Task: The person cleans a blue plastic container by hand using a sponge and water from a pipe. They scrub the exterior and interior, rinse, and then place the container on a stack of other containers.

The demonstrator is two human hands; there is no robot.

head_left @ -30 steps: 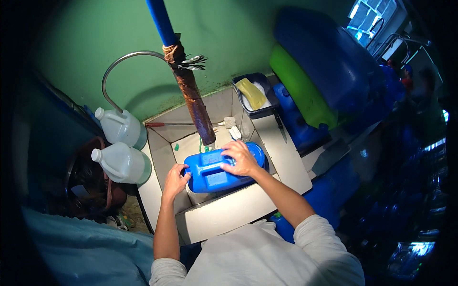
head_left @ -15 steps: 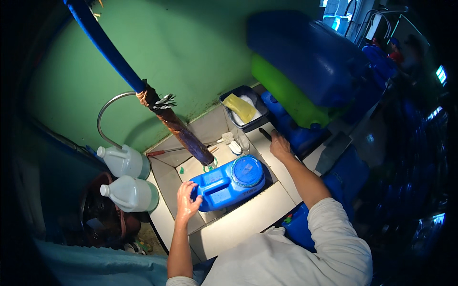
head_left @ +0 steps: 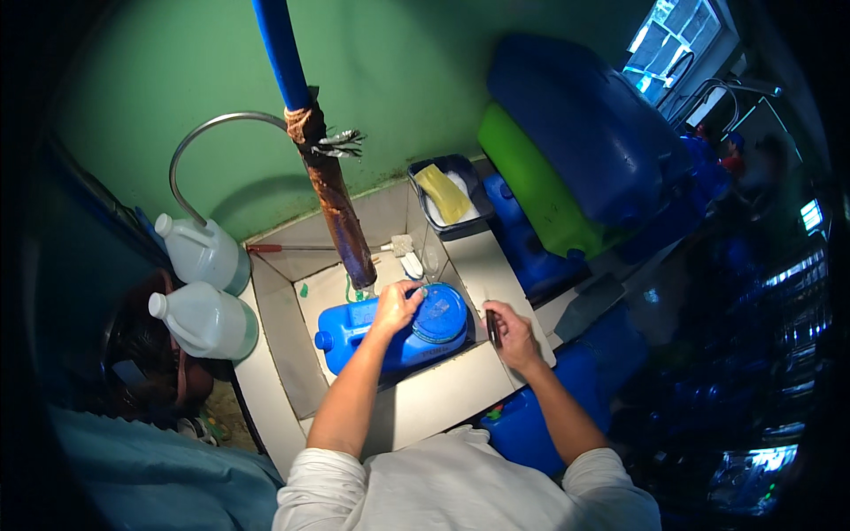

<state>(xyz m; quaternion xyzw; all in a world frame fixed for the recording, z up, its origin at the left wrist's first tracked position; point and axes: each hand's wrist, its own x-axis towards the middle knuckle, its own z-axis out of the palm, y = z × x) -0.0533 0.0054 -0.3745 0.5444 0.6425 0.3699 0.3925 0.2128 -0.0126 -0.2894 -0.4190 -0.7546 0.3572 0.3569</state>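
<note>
A blue plastic jug lies across the tiled basin. Its wide round lid is at the right end and a small blue cap at the left. At the lid's left rim, my left hand is closed with its fingers bent against the edge. My right hand, right of the jug over the white tiled ledge, grips a slim black object; its kind I cannot make out. Above the jug hangs a blue hose with a wrapped, frayed lower end.
Two whitish jugs stand left of the basin. At its back right corner is a dark tub with a yellow sponge. Large blue and green containers crowd the right. A red-handled brush lies along the back.
My left hand has moved from the jug's left end to the lid's rim. My right hand has come away from the tub toward the jug, carrying the black object. The view has shifted.
</note>
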